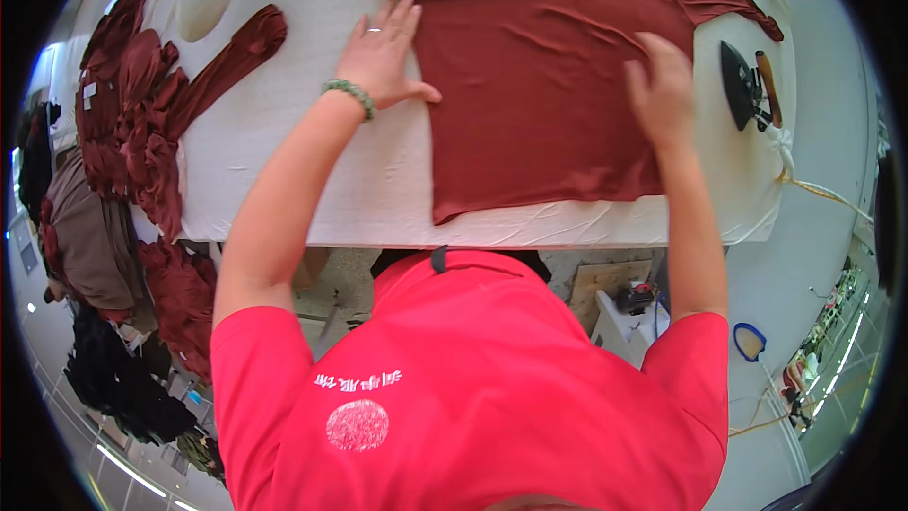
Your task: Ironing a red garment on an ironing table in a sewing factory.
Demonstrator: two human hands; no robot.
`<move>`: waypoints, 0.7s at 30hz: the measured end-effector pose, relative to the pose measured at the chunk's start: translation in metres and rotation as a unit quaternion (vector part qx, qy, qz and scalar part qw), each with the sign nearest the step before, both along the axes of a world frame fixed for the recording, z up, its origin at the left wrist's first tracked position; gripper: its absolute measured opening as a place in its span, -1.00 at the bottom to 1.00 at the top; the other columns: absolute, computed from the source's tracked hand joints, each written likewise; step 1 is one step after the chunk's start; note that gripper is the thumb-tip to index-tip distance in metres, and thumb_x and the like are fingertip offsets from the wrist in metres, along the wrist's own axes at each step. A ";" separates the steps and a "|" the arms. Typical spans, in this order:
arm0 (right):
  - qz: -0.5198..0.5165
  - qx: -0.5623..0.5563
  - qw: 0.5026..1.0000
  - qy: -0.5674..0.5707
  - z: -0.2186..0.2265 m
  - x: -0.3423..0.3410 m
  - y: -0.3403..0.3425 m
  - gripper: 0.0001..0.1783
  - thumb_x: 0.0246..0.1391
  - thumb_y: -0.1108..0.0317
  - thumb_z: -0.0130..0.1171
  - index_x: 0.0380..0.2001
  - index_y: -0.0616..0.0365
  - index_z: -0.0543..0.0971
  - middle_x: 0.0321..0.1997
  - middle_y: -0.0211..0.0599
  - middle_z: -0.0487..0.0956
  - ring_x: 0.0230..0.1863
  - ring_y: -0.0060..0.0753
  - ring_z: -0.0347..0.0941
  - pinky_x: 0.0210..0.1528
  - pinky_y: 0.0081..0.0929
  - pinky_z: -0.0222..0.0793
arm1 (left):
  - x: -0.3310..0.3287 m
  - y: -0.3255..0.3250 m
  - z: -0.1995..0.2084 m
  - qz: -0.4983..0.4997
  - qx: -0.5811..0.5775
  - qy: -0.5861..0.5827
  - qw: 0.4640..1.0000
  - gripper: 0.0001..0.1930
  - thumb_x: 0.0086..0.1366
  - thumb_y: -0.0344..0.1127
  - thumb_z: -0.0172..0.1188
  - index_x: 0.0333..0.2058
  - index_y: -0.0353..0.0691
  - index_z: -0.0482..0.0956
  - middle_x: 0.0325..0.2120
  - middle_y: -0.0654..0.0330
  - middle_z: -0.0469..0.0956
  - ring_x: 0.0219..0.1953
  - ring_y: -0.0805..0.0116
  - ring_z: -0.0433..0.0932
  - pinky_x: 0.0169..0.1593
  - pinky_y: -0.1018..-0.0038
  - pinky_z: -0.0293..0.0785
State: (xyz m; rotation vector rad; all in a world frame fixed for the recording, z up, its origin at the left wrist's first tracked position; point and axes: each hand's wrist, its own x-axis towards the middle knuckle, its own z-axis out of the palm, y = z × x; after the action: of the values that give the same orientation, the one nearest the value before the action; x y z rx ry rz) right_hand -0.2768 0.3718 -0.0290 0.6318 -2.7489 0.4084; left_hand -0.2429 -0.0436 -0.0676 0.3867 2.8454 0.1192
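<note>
While garment (pixel 539 85) lies spread on table (pixel 312 170), left hand (pixel 378 52) presses its left edge, right hand (pixel 657 85) its right side; both grips spread flat, holding cloth taut. Iron (pixel 742 85) parked clear, right.

Bright, even overhead light; soft shadows only. Table (pixel 312 180) cover near-white, mild glare at its far left corner. Right hand (pixel 659 85) slightly motion-blurred; left hand (pixel 378 52) sharp. Strong fisheye: table edges bow, black vignette rings frame. Light strips glare lower left and right.
</note>
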 end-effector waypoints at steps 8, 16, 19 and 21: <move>-0.244 0.283 0.923 0.090 -0.022 -0.064 0.271 -0.06 0.22 -0.13 0.29 0.42 0.30 0.25 0.38 0.18 0.42 0.40 0.15 0.33 0.44 -0.11 0.24 | -0.004 0.013 0.007 0.009 -0.055 -0.032 0.998 0.48 -0.21 0.45 0.52 0.54 -0.23 -0.06 0.58 0.11 -0.11 0.60 0.11 -0.15 0.58 0.10 -0.05; -0.275 0.259 0.925 -0.048 -0.010 -0.111 0.324 -0.30 0.25 -0.17 0.24 0.15 0.24 0.48 0.10 0.10 0.59 0.14 0.23 0.51 0.15 0.07 0.42 | -0.004 0.014 -0.010 -0.001 -0.014 0.022 1.000 0.36 -0.10 0.29 0.54 0.53 -0.19 -0.03 0.55 0.09 -0.01 0.57 0.06 -0.01 0.54 0.13 0.08; -0.273 0.271 0.910 -0.154 -0.004 -0.107 0.302 -0.44 0.29 -0.16 0.22 -0.17 0.22 0.53 -0.12 0.06 0.65 -0.08 0.28 0.57 -0.05 0.12 0.45 | 0.039 0.001 -0.006 0.075 0.041 0.089 0.992 0.17 0.01 0.16 0.54 0.48 -0.18 0.10 0.47 0.06 0.17 0.47 0.06 0.18 0.45 0.16 0.23; -0.193 0.222 0.941 -0.167 0.008 -0.073 0.289 -0.44 0.30 -0.16 0.21 -0.22 0.23 0.54 -0.24 0.00 0.65 -0.15 0.26 0.57 -0.08 0.06 0.46 | 0.091 0.008 0.000 0.182 0.142 0.188 0.955 -0.08 0.14 0.02 0.51 0.40 -0.20 0.31 0.35 0.04 0.40 0.32 0.08 0.43 0.32 0.21 0.42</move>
State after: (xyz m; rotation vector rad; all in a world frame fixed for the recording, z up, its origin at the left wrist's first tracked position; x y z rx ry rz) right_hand -0.3500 0.6604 -0.0206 0.0999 -3.2210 -0.2243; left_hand -0.1516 -0.0361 -0.0680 -0.0829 3.2551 0.5907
